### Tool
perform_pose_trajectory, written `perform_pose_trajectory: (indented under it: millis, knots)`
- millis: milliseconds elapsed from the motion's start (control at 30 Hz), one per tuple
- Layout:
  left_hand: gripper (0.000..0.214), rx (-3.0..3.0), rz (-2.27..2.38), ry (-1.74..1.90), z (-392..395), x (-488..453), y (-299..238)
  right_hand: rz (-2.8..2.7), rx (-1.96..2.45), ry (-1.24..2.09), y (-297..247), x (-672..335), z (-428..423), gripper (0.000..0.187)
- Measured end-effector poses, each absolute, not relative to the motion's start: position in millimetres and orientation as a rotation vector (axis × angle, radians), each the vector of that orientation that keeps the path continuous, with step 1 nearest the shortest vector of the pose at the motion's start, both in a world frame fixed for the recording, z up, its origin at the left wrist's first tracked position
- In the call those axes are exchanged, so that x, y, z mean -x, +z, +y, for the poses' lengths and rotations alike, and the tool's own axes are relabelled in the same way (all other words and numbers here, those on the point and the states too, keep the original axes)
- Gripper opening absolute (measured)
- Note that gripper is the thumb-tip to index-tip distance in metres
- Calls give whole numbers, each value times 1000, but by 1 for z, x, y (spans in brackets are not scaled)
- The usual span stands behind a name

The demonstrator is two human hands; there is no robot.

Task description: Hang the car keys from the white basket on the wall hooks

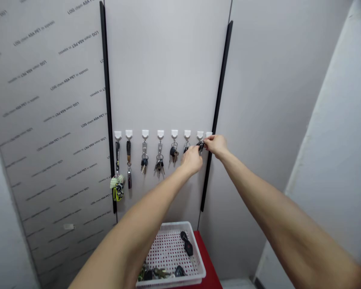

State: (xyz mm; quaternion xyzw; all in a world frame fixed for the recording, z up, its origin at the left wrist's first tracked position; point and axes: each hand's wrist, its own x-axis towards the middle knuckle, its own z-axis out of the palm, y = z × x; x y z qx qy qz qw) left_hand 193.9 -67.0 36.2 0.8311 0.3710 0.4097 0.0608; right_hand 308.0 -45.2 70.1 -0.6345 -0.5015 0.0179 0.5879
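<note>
A row of white hooks (pixel 160 134) runs across the cabinet door, most with keys hanging from them. At the second hook from the right (pixel 200 134), a dark bunch of keys (pixel 201 146) is between my two hands. My left hand (pixel 192 159) grips it from the lower left, fingers closed and partly hidden. From the right, my right hand (pixel 217 145) pinches its upper part near the hook. Whether the ring sits on the hook I cannot tell. Just left, my left hand partly covers another key set (pixel 186 147). The rightmost hook (pixel 209 134) is partly behind my right hand.
Below stands a white perforated basket (pixel 202 269) on a red surface (pixel 207 257), holding a black key fob (pixel 187 244) and other keys (pixel 159 273). Long black handles (pixel 107 100) flank the hooks. Key sets (pixel 159 164) and a green-charmed keychain (pixel 118 186) hang left.
</note>
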Motion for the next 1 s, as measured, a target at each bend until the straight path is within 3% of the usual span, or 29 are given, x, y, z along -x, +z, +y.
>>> perform_pose_trajectory:
  millis: [367,467,633,733,1000]
  knots:
    - [36,-2555,979,977,-80,-168,-20,-1206,1599,-210,45,-310,-49,23]
    - [36,-2504,1021,871,-81,-148,-64,-1321,1600,-276,1,-301,-67,25]
    - [35,-2340,1235,566,-88,-114,-151,-2041,1854,97,-115,-269,-105,21]
    - [34,-2261,1299,475,-96,-102,-189,-2273,1964,77,-164,-254,-120,20]
    - [35,-2195,1289,426,-106,-96,-219,-2388,2019,-348,-192,-239,-122,23]
